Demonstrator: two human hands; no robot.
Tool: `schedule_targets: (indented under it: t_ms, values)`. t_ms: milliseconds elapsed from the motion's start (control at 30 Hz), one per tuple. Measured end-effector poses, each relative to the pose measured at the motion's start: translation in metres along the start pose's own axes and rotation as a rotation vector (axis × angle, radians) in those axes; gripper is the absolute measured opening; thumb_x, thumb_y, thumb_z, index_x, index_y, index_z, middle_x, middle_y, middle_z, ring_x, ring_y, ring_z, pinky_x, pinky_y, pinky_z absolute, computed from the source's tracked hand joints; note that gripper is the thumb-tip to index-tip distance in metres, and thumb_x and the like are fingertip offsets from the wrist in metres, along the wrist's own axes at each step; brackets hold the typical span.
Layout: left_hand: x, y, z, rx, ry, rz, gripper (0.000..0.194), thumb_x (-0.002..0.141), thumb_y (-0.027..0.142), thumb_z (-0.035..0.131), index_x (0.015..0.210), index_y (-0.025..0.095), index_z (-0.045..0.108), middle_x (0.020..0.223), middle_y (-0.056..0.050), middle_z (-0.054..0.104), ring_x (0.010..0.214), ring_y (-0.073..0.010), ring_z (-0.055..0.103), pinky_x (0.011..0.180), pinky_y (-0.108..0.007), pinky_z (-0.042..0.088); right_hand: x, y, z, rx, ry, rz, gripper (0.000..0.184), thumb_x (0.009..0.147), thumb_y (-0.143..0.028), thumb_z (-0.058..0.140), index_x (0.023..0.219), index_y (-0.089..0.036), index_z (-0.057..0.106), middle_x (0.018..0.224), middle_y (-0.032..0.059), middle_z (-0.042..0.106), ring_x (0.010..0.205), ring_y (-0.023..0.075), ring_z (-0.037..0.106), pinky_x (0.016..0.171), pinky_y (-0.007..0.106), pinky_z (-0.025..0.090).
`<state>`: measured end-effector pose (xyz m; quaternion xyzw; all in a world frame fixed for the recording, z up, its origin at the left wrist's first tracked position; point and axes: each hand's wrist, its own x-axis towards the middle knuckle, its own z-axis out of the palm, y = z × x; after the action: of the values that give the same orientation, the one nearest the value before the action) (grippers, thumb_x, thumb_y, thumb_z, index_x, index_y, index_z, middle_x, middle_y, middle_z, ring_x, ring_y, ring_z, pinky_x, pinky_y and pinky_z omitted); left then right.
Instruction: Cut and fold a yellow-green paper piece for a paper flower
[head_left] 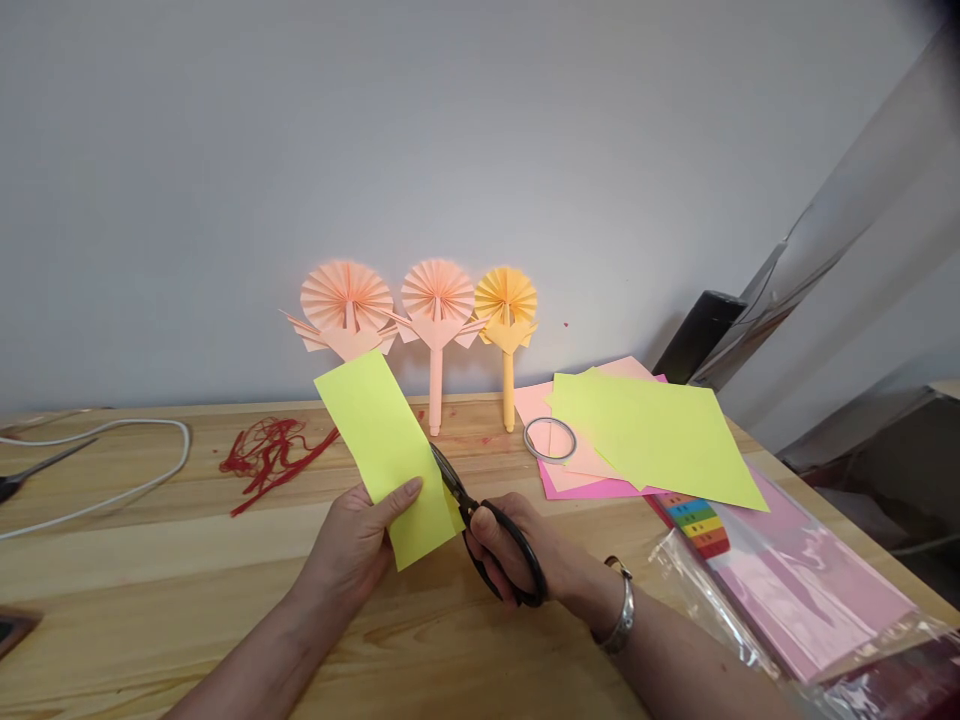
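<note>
My left hand (356, 545) pinches a yellow-green paper strip (382, 445) at its lower edge, thumb on the front, holding it tilted above the wooden table (187, 590). My right hand (536, 560), with a metal bracelet on the wrist, grips black-handled scissors (487, 530). The scissor blades meet the strip's right edge, pointing up and left.
Three folded paper fans (435, 310) on sticks lean against the wall. A tape ring (550, 440) lies on a stack of yellow-green, peach and pink sheets (652, 435). A plastic pack of coloured paper (787, 580) is at right, red thread (270, 455) and a white cable (112, 470) at left.
</note>
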<state>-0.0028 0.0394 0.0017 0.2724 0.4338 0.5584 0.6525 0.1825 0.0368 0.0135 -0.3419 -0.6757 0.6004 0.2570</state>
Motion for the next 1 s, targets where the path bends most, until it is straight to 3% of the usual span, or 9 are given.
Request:
schedule_targets:
  t_ms: [500,1000]
  values:
    - [-0.001,0.002,0.000,0.001,0.000,-0.011,0.030,0.064,0.023,0.076,0.092,0.013,0.072,0.088,-0.011,0.076,0.077,-0.0282,0.070,0.071,-0.037,0.057,-0.001,-0.004,0.000,-0.063,0.026,0.037,0.053,0.085,-0.064,0.035,0.058,-0.018,0.036,0.038,-0.0064,0.036,0.030,0.0051,0.036,0.029,0.016,0.023]
    - [-0.002,0.000,0.000,-0.012,-0.012,-0.040,0.028,0.068,0.022,0.074,0.094,0.012,0.072,0.085,-0.011,0.076,0.075,-0.0267,0.071,0.067,-0.035,0.057,-0.009,-0.018,-0.007,-0.221,-0.036,-0.017,0.056,0.092,-0.060,0.016,0.065,-0.017,0.041,0.042,-0.0038,0.041,0.038,0.0072,0.039,0.039,0.019,0.033]
